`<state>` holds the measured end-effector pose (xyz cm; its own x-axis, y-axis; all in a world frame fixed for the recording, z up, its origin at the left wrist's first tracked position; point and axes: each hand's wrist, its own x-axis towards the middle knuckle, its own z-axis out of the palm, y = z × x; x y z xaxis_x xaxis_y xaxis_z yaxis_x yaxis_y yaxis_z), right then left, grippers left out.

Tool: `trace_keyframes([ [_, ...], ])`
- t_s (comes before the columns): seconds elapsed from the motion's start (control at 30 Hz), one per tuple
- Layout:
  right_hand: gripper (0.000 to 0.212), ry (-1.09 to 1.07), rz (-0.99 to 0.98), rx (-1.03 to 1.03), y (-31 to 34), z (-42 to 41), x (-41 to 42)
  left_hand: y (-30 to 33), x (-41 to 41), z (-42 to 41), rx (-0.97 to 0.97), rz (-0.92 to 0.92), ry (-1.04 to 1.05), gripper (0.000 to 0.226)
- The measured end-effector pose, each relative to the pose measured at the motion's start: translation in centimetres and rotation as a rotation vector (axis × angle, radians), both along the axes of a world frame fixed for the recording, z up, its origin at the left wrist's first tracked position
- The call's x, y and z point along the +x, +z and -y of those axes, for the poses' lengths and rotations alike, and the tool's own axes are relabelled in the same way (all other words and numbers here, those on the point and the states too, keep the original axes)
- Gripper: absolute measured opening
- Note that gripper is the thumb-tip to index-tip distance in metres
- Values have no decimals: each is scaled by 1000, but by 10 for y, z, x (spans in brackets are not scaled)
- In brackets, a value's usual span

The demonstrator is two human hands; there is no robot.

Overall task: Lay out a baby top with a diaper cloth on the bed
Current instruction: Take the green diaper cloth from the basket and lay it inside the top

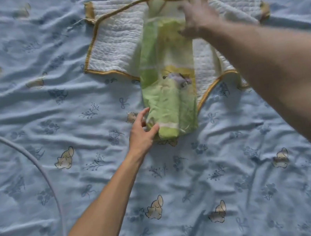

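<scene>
Rumpled blue bed sheet (pixel 58 117) — baby top (pixel 117 39) spread flat; left hand (pixel 142 132) pinches diaper cloth (pixel 168 87); right hand (pixel 197 18) blurred — grip unclear.

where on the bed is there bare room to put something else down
Bare sheet lies below the green cloth, between the two forearms, and left of the white top as far as the cable. The middle is crowded: cloth on top, left hand and right hand on them.

Right hand (pixel 198 17) blurred (grip unclear)
</scene>
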<state>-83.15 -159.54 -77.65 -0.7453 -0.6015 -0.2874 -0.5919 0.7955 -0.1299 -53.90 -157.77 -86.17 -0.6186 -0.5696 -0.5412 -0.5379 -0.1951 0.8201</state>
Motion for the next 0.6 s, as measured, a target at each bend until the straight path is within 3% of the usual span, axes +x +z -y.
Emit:
trace_keyframes([
  [0.07,43,-148,224,-76,-22,-36,22,-7,3,11,-53,58,-40,59],
  [0.13,21,-336,390,-137,-44,-77,52,-12,5,20,-43,80,-66,67],
  [0.17,19,-409,452,-170,-53,-94,69,-14,5,24,-19,80,-73,69],
  [0.2,30,-476,500,-192,-61,-107,87,-16,5,26,16,73,-77,70],
  [0.4,45,-606,604,-205,-83,-131,144,-18,1,24,179,27,-9,60],
  [0.47,34,-660,686,-281,-80,-132,142,-17,-2,19,162,27,6,64],
  [0.6,17,-724,648,-384,-78,-158,132,-11,-7,3,113,21,-1,74],
])
